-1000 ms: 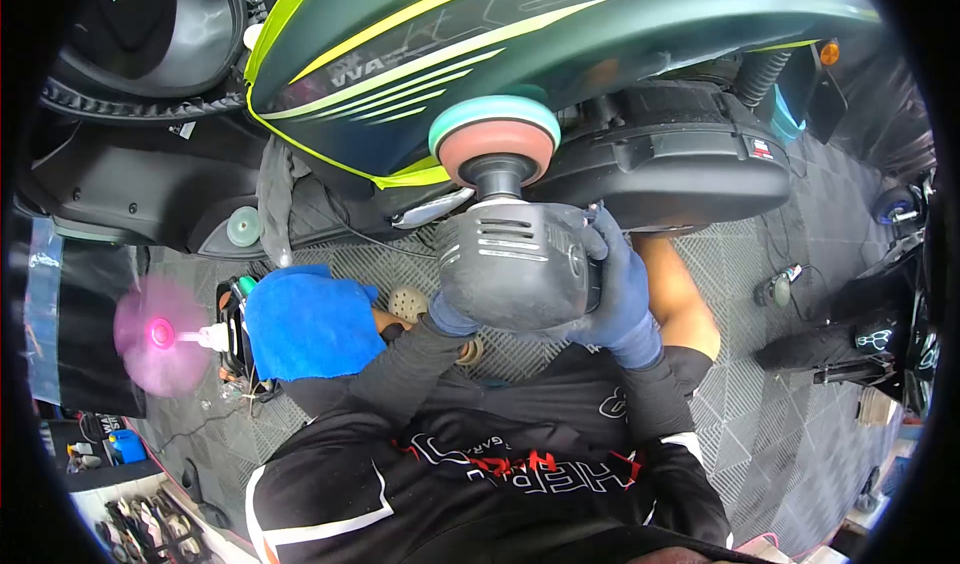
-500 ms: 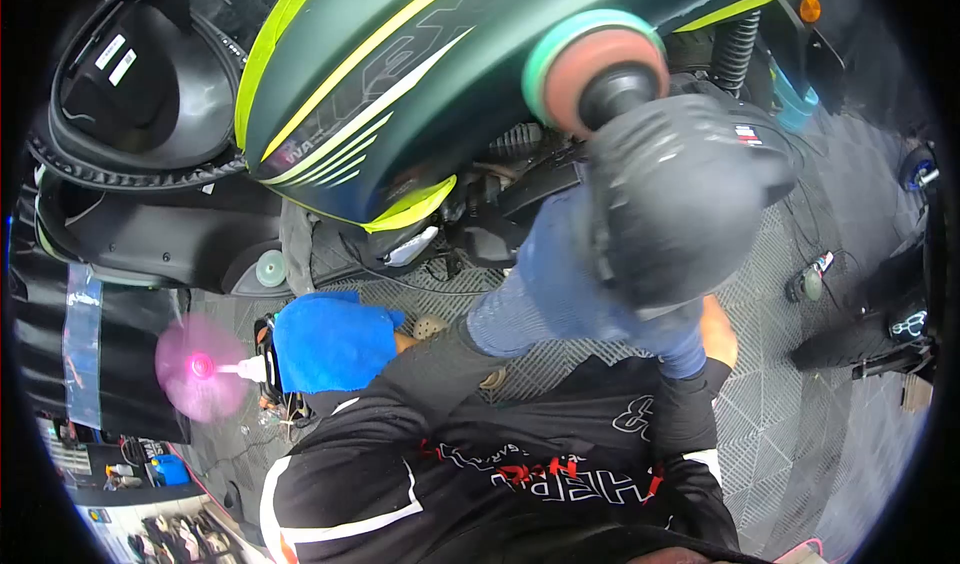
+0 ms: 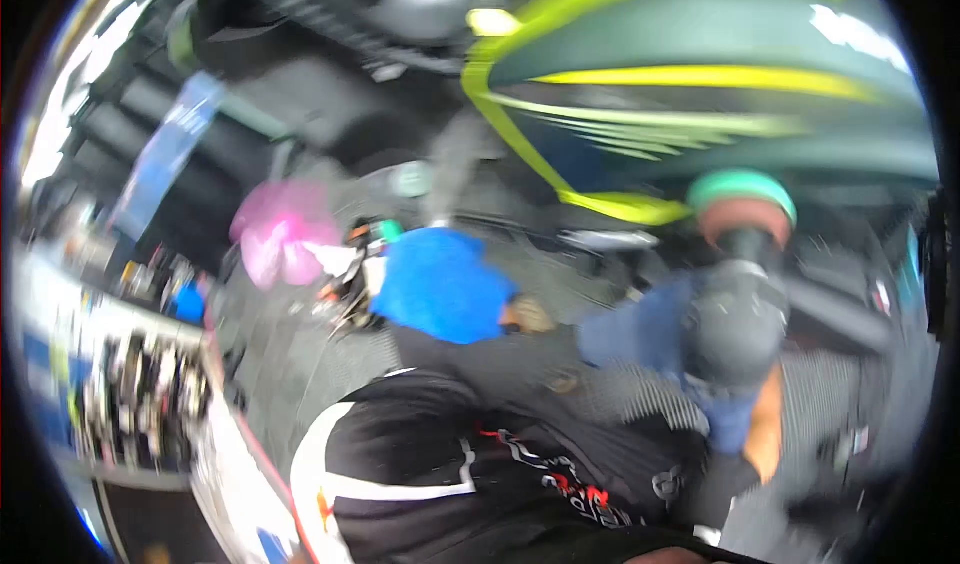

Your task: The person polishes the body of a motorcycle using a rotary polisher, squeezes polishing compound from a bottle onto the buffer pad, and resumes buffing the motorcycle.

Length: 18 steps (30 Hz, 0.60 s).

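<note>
Because its dark housing looks bulky and hard, the polisher probably handles as a heavy, stiff thing, while its round pad looks softer and likely gives under pressure. It is held up toward the right of the scene, pad facing far, near the green panel, which seems smooth and easily marked; blur hides whether they touch. The gloved left hand grips it from the left and the gloved right hand from the near end, fingers apparently closed, though mostly hidden. Two firm holds on the housing, clear of the pad, suit it best. A soft blue cloth is well apart at left.
</note>
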{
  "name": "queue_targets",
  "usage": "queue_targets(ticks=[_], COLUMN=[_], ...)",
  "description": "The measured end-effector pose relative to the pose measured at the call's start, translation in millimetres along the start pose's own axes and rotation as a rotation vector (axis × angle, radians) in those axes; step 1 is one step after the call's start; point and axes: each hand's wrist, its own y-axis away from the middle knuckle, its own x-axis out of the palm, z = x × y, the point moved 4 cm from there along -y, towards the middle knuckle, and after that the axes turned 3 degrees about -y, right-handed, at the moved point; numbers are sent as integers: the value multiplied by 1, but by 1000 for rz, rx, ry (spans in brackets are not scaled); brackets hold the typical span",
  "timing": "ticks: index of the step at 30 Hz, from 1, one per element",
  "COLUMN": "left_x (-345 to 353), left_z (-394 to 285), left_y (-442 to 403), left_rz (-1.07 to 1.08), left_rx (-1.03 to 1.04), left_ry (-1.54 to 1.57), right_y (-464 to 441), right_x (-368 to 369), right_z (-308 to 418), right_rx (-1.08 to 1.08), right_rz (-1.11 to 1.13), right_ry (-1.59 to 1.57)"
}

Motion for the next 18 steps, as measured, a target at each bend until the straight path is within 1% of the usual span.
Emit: queue_targets(ticks=[1, 5, 10, 14, 18], left_x=[-15, -44, -42, -37, -23], left_z=[6, -16, -26, -31, -32], left_y=[10, 26, 25, 15, 0], left_rz=[-32, -29, -75, -149, -173], left_rx=[-26, -26, -39, -11, 24], left_ry=[72, 87, 106, 9, -37], right_y=[-3, -27, -41, -43, -39], right_x=[8, 46, 80, 86, 83], right_z=[-6, -21, -13, -13, -17], right_rx=[1, -65, -125, -148, -148], right_rz=[30, 158, 247, 289, 294], right_ry=[-4, 29, 56, 52, 52])
